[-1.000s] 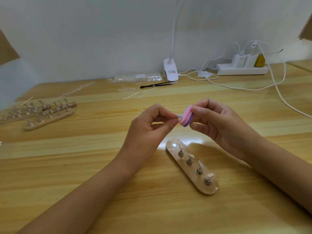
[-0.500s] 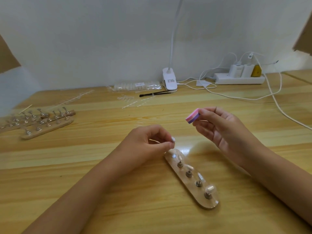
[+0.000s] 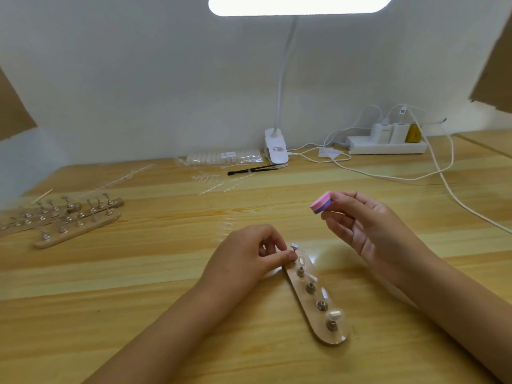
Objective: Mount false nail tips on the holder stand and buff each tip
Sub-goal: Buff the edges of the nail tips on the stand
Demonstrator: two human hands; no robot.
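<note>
Nail tips stood on the holder stand. At its far end the left hand held the end peg in a tight pinch; a skewed press might topple it or shift the stand. Beyond, the right hand gripped the buffer block aloft.

Left grip low and curled; right grip higher, in a pinch.
</note>
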